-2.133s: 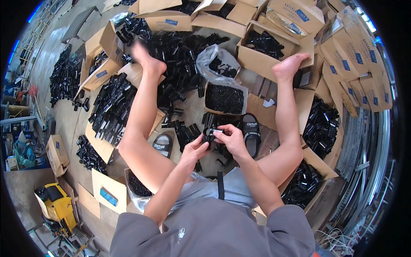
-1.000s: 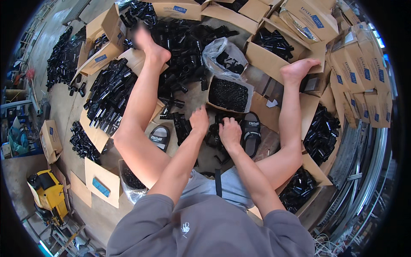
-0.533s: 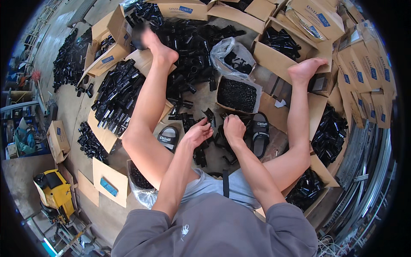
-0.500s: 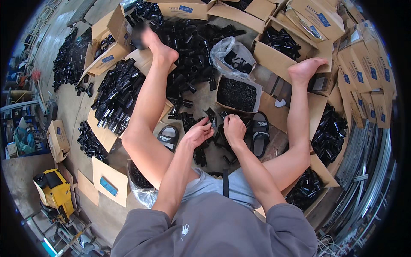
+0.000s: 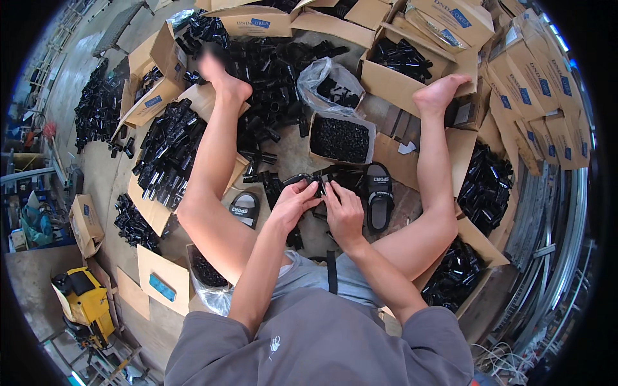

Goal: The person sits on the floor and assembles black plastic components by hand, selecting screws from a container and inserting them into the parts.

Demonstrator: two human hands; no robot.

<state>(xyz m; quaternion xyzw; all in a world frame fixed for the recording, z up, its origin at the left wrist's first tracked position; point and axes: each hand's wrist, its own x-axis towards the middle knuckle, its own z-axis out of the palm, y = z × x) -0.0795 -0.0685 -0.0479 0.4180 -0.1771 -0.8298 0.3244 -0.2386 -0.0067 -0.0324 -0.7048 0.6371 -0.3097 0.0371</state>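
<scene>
Between my legs, my left hand (image 5: 294, 203) and my right hand (image 5: 345, 216) meet at the fingertips. Both are closed on a small shiny black plastic part (image 5: 321, 186), partly covered by my fingers, so its full shape cannot be made out. More black plastic parts (image 5: 344, 174) lie on the floor just beyond my hands. Farther out stands an open carton (image 5: 371, 145) filled with small black pieces. A clear plastic bag (image 5: 311, 83) with more black pieces rests behind it.
A black slipper (image 5: 246, 208) lies beside each hand, the other slipper (image 5: 380, 201) on the right. Heaps of black tubular parts (image 5: 168, 145) surround my legs. Open cartons (image 5: 393, 87) and stacked cartons (image 5: 528, 77) stand around. A phone (image 5: 162, 287) lies on cardboard at left.
My right hand has moved left and met my left hand; the fingers of both are now together on the black part. The whole view has shifted slightly.
</scene>
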